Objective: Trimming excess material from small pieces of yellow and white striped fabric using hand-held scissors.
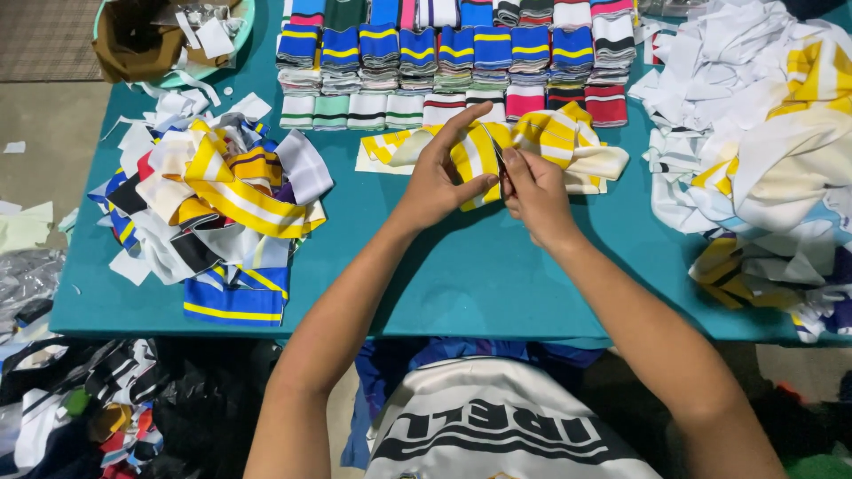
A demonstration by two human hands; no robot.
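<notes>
Far to the upper left of the hands, a pale green bowl point(244, 22) sits at the table's corner; it holds a brown cloth bundle point(133, 40) and some white scraps point(209, 31). Below it and well left of the grip lies a loose heap of striped fabric pieces point(213, 191) in yellow, white, blue and black, with a folded blue piece with yellow stripes point(235, 302) at its near edge.

The left hand point(439, 177) is closed on a yellow-and-white striped strip point(550, 137), thumb under and fingers on top, forefinger stretched up along the cloth. Touching it on the right, the right hand point(532, 191) is closed round a small pair of scissors point(500, 164), whose dark blades point up into the strip between the two hands. The strip lies on the teal table point(470, 284) and trails away to the right of the grip; another part of it spreads left, just above the left hand.

Just beyond the strip, rows of folded striped bands point(453, 62) are stacked side by side, blue with yellow nearest the middle, green, white and red ones along the front row. Nothing lies between the hands and the table's near edge.

Well right of the grip rises a large pile of white and yellow fabric point(754, 133), its lower part spilling toward the table's near right corner.
</notes>
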